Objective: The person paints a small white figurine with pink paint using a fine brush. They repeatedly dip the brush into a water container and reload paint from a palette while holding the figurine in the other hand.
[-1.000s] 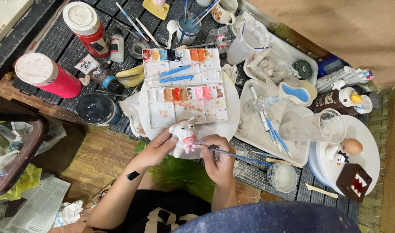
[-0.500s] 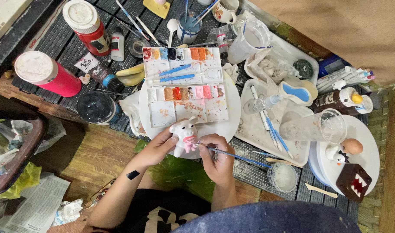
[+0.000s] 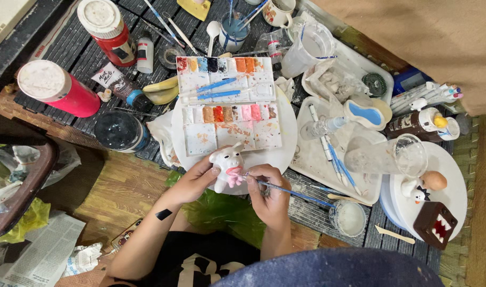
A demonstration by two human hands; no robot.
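My left hand (image 3: 196,179) grips a small white clay animal figure (image 3: 225,163) with pink paint on its lower part, holding it upright over the near edge of a round white board (image 3: 288,125). My right hand (image 3: 269,194) holds a thin blue-handled paintbrush (image 3: 293,192) like a pen, its tip touching the pink area of the figure. Just beyond the figure lies an open white paint palette (image 3: 229,106) with several wells of red, orange, pink and blue, and two blue brushes resting across it.
Two red paint canisters with white lids (image 3: 54,87) (image 3: 106,26) stand at the left. A dark jar (image 3: 119,131), a white tray (image 3: 336,154) with brushes, a clear cup (image 3: 386,155), a water cup (image 3: 233,29) and a round board with small painted figures (image 3: 431,207) surround the work area.
The figure and both hands have shifted slightly; the brush tip stays on the pink part of the figure. Nothing else has moved.
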